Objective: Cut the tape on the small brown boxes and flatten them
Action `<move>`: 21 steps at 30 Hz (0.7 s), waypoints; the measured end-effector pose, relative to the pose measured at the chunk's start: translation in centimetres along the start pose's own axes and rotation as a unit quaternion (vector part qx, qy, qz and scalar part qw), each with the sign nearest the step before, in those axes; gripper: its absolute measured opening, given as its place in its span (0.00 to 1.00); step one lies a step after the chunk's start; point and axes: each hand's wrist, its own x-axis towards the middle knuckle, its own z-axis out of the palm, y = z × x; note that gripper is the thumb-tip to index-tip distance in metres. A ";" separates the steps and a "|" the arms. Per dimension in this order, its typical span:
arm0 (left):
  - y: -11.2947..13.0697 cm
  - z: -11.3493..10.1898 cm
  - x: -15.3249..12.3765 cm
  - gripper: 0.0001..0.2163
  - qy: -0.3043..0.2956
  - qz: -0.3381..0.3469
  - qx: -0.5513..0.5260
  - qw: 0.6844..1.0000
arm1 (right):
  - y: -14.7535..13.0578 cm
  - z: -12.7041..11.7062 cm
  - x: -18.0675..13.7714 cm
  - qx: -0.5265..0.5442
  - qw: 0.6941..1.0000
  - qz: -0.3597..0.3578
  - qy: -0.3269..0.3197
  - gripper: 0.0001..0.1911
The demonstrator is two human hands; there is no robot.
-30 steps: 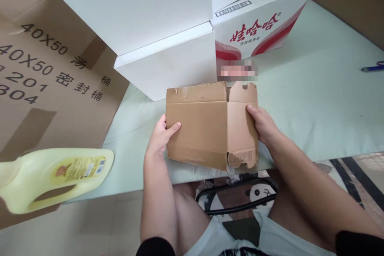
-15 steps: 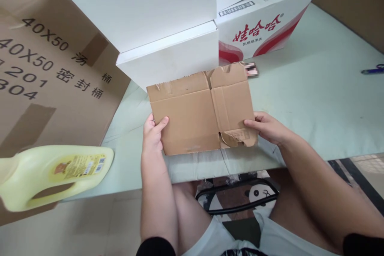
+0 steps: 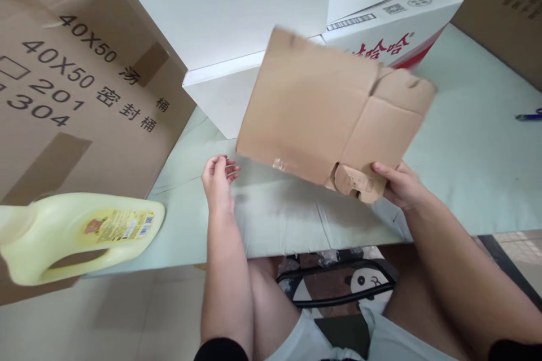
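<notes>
A flattened cardboard box (image 3: 311, 101), brown with crease lines and cut flaps, is held up at a tilt over the table. My right hand (image 3: 402, 183) grips its lower right corner, thumb on the near face and fingers behind. My left hand (image 3: 219, 175) is off the cardboard, just left of its lower left corner, with the fingers loosely curled apart and nothing in them. Part of the white boxes behind is hidden by the cardboard.
White boxes (image 3: 224, 11) and a printed white carton (image 3: 423, 28) stand at the back of the green-covered table (image 3: 474, 152). A large brown carton (image 3: 105, 141) and a yellow jug (image 3: 122, 231) are at the left. A blue pen (image 3: 527, 117) lies far right.
My left hand has let go of the cardboard. In my right hand the cardboard has swung up and tilted, its left side higher than before.
</notes>
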 end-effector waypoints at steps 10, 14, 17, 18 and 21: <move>-0.1 0.5 -0.6 0.14 -0.085 0.028 0.019 0.996 | -2.7 -1.7 2.0 0.172 0.931 -0.244 0.212 0.11; -0.4 1.1 -0.6 0.14 -0.109 0.024 0.024 0.993 | -3.3 -4.1 3.0 0.178 0.872 -0.267 0.369 0.04; -0.6 1.7 -0.6 0.08 -0.098 0.000 0.017 0.995 | -3.2 -5.4 3.2 0.134 0.857 -0.280 0.411 0.07; -0.6 1.8 -0.6 0.05 -0.092 -0.005 0.018 0.996 | -3.1 -5.8 3.2 0.116 0.855 -0.282 0.419 0.07; -0.7 2.1 -0.4 0.07 -0.089 -0.009 0.018 0.996 | -2.8 -7.3 3.6 0.056 0.840 -0.285 0.458 0.06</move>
